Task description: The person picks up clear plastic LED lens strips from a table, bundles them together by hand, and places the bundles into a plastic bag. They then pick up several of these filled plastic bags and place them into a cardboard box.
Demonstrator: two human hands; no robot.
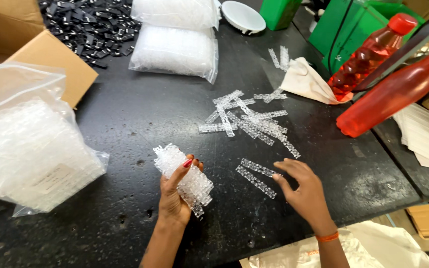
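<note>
Now | left hand (174,196) grips clear strips stack (184,177) | red bottles (393,94) beyond

left hand (175,196) — fingers curled, gripping | right hand (301,191) — palm down, fingers bent

The left hand (175,196) covered the lower part of the stack of clear plastic strips (184,178) it held, so how many strips lay in it could not be told, and the fingertips of the right hand (301,191) hid the end of one loose strip (258,167) on the black table (125,124). The large clear bag (26,144) ran off the left edge, the cardboard box (21,44) off the top left corner, and both forearms off the bottom. The heap of small black parts (90,25) was too small to tell piece from piece, and the green containers (343,25) were cut by the top edge.
</note>
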